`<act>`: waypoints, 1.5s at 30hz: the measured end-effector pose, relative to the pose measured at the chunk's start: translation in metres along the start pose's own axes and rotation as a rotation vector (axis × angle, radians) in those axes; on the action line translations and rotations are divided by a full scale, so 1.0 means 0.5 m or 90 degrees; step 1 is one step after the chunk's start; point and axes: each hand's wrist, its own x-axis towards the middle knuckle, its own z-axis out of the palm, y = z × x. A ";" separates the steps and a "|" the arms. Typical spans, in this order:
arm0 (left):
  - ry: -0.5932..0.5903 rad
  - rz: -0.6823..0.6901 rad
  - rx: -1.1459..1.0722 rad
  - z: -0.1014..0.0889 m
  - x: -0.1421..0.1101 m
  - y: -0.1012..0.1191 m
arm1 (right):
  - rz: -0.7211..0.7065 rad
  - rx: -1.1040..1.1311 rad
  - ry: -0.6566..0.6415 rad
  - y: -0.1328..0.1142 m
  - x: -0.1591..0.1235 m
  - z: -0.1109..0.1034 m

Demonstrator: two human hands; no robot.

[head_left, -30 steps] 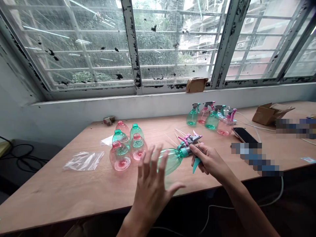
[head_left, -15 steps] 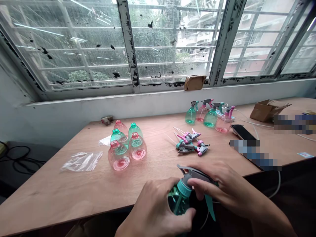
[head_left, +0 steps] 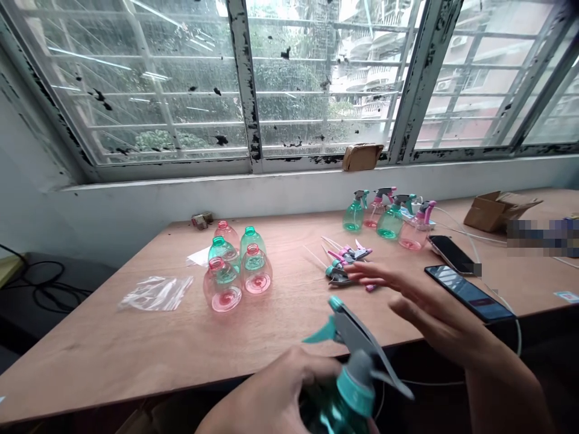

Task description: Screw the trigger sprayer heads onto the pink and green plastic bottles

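- The left hand (head_left: 275, 392) holds a green spray bottle (head_left: 356, 392) just at the near edge of the table (head_left: 149, 355); its fingers are bent around the bottle's body, but most of them are hidden.
- The head of this bottle is grey and teal, it sits on the neck, and its teal trigger points to the left side of the view.
- The right hand (head_left: 446, 313) is apart from the bottle and holds nothing; its fingers are stretched almost straight, lying near one another, with the thumb apart.
- The right fingertips overlap in view a small pile of loose spray heads (head_left: 346, 256); whether they touch it, I cannot tell.
- On the left part of the table, five open-necked bottles (head_left: 256, 271), pink and green, stand close together, beside a clear plastic bag (head_left: 156, 293).
- Near the wall, four bottles with spray heads (head_left: 389, 222) stand upright.
- Two phones (head_left: 468, 292) lie to the right.
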 end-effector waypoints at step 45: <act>0.596 0.061 0.600 -0.197 0.004 -0.140 | 0.001 -0.586 0.045 0.220 -0.025 -0.013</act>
